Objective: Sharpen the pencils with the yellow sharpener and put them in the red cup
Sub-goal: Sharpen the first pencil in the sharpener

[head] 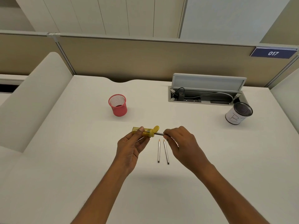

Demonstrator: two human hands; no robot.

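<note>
My left hand (pixel 131 147) grips the yellow sharpener (pixel 144 131), held level above the white desk with its round lid flipped open. My right hand (pixel 179 143) pinches a dark pencil (pixel 159 134) whose tip end sits in the sharpener's right-hand opening; most of the pencil is hidden by my fingers. Two more pencils, one (pixel 159 151) beside the other (pixel 166 151), lie side by side on the desk just below my hands, points toward the back. The red mesh cup (pixel 118 105) stands upright behind and left of the sharpener; its inside looks bare.
A black mesh cup with a white label (pixel 238 113) stands at the right back. Behind it an open cable tray (pixel 205 96) with a raised lid holds cords. Beige partitions close the desk's back, and white side panels (pixel 37 97) flank it.
</note>
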